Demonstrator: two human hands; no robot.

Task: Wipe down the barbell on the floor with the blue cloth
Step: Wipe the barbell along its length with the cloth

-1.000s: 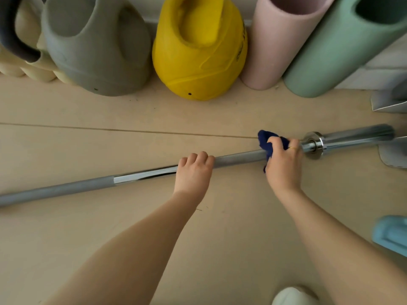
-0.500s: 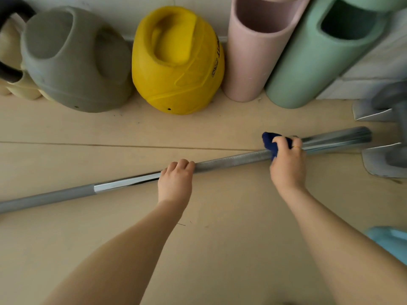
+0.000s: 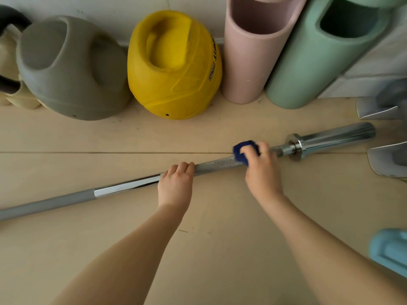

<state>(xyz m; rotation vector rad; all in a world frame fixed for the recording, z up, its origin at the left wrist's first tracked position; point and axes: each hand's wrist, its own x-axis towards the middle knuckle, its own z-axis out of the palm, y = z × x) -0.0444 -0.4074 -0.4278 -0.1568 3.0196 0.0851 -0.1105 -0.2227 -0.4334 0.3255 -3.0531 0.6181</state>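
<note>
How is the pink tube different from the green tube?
The pale pink foam tube stands nearly upright; the mint green foam tube leans to the right. The green one looks fatter, and its hole looks darker than the pink one's. Both are hollow, stand on the wooden floor, and touch each other.

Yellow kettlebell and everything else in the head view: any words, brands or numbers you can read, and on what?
Yellow kettlebell: black lettering up its right side, too blurred to read.
Yellow kettlebell: small boxed black logo below that lettering, too small to read.
Barbell, blue cloth, foam rollers, other kettlebells: no text visible.
</note>
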